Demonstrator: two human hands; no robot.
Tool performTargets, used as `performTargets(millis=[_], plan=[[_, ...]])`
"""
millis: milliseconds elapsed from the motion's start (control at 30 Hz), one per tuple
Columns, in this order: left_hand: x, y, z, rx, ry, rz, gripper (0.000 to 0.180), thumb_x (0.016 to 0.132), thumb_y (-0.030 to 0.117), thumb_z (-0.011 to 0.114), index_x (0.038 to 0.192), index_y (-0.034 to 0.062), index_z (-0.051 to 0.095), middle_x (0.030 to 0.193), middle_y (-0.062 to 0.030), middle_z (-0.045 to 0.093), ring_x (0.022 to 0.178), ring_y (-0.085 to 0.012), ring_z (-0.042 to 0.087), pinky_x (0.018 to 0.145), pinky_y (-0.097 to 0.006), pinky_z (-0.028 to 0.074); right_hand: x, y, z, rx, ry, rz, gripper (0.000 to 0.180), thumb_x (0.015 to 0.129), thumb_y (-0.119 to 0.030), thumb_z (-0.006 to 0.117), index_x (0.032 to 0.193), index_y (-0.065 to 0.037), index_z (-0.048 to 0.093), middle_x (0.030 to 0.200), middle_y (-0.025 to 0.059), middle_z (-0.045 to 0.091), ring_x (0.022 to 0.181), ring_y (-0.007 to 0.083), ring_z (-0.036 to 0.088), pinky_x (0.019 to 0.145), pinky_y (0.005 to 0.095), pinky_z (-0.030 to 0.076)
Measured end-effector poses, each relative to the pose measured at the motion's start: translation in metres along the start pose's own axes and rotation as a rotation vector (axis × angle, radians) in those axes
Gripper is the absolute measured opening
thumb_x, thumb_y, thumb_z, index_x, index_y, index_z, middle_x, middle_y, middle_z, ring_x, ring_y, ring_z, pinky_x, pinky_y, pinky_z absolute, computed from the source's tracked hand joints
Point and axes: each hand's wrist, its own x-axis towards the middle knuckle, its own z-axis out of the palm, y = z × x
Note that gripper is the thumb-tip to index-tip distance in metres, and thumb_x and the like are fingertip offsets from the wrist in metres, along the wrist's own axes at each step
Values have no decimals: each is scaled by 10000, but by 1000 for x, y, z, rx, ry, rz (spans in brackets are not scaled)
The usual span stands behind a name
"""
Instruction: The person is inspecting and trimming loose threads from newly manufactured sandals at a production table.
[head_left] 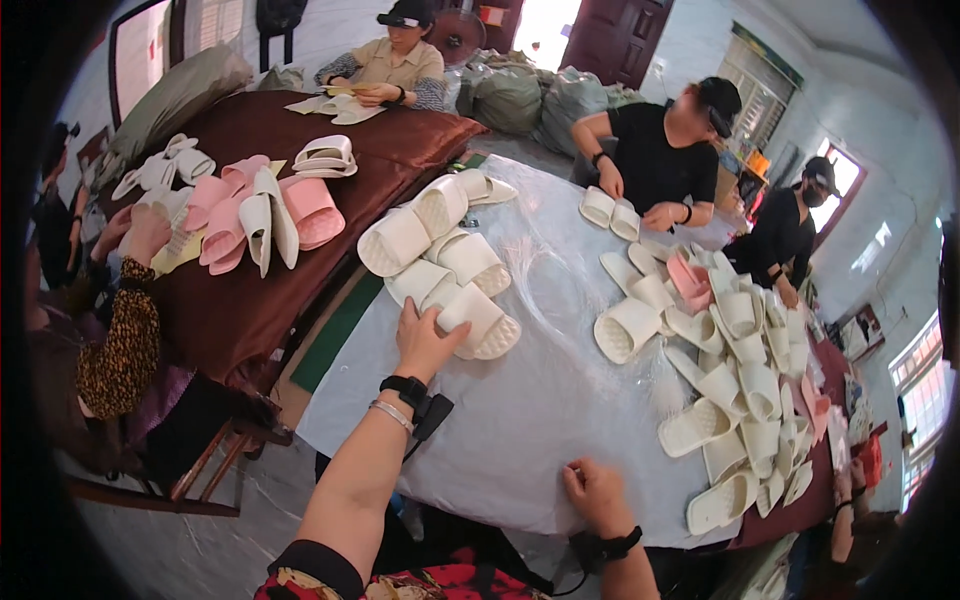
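Observation:
My left hand is at the near end of a group of white slippers, its thumb and fingers closed around the nearest slipper. Further white slippers lie just beyond it, stacked and overlapping in pairs. My right hand rests near the front of the table with its fingers curled in, and nothing shows in it. To its right spreads a large heap of white slippers, with a pink slipper among them.
Grey plastic sheeting covers my table. On the left, a brown cloth-covered table bears pink slippers and white ones. Co-workers sit or stand around both tables; one across from me handles white slippers. Full sacks stand behind.

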Motion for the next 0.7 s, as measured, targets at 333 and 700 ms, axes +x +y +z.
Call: performTargets(millis=[333, 700], plan=[[-152, 20, -9, -428, -78, 137, 477, 722, 343, 792, 975, -29, 634, 1425, -345, 238, 1257, -457, 364, 1054, -456, 318, -13, -13, 7, 67, -32, -94, 243, 842, -250, 668, 937, -26, 647, 655, 129, 644, 587, 304, 632, 548, 386, 484], [-182, 14, -30, -475, -201, 347, 487, 765, 349, 746, 1103, 28, 606, 1356, -328, 352, 1231, -443, 396, 1067, -463, 302, -41, -36, 27, 657, 90, 145, 326, 899, -104, 583, 1160, 7, 422, 1028, 88, 554, 895, 111, 535, 790, 276, 452]])
